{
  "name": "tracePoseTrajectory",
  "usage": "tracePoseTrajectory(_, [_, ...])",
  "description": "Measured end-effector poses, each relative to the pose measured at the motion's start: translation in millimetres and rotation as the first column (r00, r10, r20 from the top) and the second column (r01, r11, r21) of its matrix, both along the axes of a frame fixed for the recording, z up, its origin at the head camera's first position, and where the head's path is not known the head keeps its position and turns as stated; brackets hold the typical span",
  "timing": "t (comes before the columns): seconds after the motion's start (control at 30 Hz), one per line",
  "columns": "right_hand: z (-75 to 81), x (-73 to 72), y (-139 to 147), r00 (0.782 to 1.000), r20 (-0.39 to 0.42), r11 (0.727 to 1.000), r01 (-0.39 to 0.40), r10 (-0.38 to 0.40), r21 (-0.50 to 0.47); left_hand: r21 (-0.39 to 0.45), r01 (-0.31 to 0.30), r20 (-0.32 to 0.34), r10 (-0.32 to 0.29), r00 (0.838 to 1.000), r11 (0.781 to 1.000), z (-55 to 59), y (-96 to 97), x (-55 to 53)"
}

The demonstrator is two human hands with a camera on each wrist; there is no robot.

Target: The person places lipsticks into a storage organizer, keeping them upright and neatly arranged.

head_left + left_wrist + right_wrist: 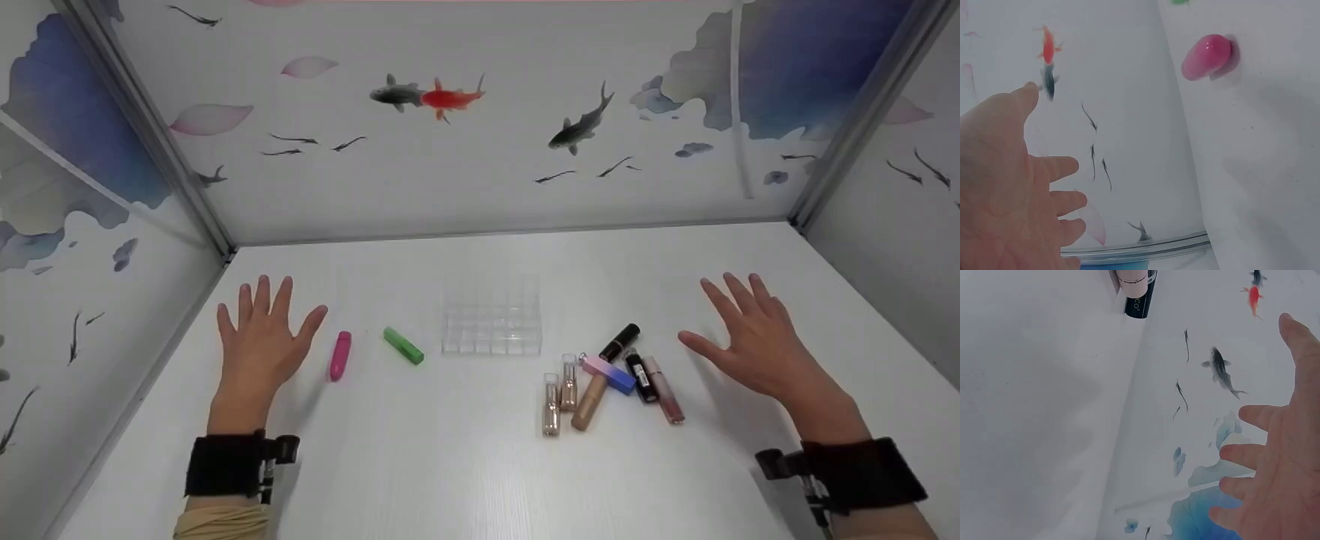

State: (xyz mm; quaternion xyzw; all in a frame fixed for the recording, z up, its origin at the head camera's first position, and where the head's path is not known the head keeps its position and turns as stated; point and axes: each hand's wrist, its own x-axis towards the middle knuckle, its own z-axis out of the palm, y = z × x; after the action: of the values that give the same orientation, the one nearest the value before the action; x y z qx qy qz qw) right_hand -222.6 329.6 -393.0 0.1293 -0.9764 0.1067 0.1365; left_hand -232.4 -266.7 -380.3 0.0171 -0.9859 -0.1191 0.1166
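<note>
My left hand (262, 341) is spread over the table's left side, fingers straight, holding nothing. Nearest to it is a bright pink tube (340, 356), which the left wrist view shows as a rounded pink end (1207, 56). A short green tube (403, 346) lies farther right. On the right side my right hand (754, 341) is also spread and holds nothing. To its left lies a loose group of lipsticks and tubes: a pink-tipped lip gloss (664, 390), black lipsticks (620, 343), a pink-and-blue tube (609, 374), a tan tube (589, 403) and clear-capped lipsticks (551, 405).
A clear plastic organizer (491, 330) with several compartments stands mid-table. The white table (420, 480) is enclosed by a back wall (480, 187) and side panels printed with fish and petals. Black straps (225, 465) with small cameras circle both wrists.
</note>
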Motion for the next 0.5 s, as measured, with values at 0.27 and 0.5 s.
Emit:
tracePoseTrajectory(0.27, [-1.3, 1.0, -2, 1.000, 0.022, 1.000, -0.011, 0.011, -0.005, -0.004, 0.000, -0.002, 0.000, 1.000, 1.000, 1.9, 6.8, 1.9])
tracePoseTrajectory(0.5, [2.0, 0.3, -6, 0.996, 0.094, 1.000, -0.014, 0.013, 0.008, -0.004, 0.002, 0.015, -0.002, 1.000, 1.000, 4.8, 12.3, 2.7])
